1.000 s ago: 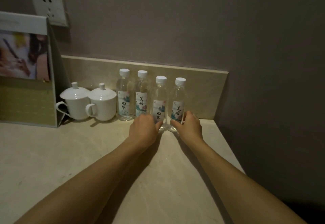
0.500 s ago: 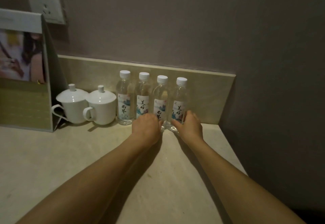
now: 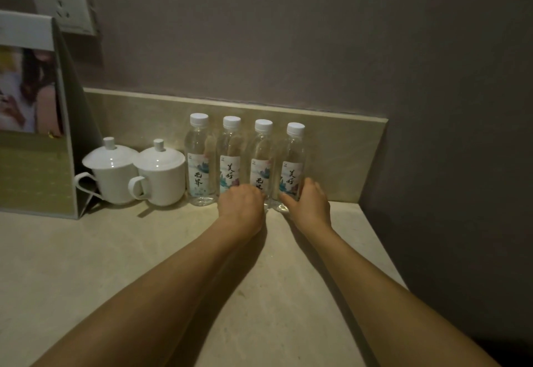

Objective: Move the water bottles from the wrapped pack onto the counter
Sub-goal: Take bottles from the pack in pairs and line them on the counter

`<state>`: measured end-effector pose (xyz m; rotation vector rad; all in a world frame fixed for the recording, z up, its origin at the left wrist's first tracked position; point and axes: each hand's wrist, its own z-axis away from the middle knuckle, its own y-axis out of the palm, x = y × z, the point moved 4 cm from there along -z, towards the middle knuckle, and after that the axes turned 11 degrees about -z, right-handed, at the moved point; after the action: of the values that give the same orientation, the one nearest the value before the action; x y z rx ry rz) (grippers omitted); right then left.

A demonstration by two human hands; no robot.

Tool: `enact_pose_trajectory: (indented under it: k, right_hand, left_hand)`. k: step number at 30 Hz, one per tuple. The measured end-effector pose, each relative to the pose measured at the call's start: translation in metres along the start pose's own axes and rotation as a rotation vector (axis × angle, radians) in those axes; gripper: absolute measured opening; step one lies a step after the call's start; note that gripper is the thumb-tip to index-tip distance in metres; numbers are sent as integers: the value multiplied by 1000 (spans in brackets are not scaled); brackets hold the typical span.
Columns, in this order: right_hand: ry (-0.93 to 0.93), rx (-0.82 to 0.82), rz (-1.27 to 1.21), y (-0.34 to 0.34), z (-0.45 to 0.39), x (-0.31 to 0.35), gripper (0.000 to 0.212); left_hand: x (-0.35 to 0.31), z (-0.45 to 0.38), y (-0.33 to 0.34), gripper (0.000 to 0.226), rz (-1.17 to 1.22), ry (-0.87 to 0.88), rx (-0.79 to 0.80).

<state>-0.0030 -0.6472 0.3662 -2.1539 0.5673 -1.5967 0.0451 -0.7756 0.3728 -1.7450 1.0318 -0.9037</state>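
While both hands stay put, the left hand point(image 3: 241, 205) grips the third bottle point(image 3: 261, 162), the right hand point(image 3: 310, 204) the fourth bottle point(image 3: 292, 165).

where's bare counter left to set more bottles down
Free: the counter in front of the cups, and the strip right of the bottles toward the side wall. Crowded: the back edge, where stand, cups and bottles run nearly unbroken.

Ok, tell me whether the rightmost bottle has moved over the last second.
Yes. The rightmost bottle, held by the right hand, has slid back toward the backsplash and now stands nearly in line with the leftmost bottle.
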Motion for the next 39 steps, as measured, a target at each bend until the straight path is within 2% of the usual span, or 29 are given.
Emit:
enact_pose_trajectory:
  k: [21,25,32,39]
  right_hand:
    - [33,2,23,1,4,4,42]
    - [51,3,45,0,8,8,42]
    - [112,10,47,0,20,10,44]
    - [90,-8,65,-7,36,10,42]
  left_hand:
    - [2,-1,1,23,71,39,11]
    - [9,3,-1,38,166,1,8]
    - [19,20,-3,36,276,-15,10]
    - [19,32,-3,35,335,0,63]
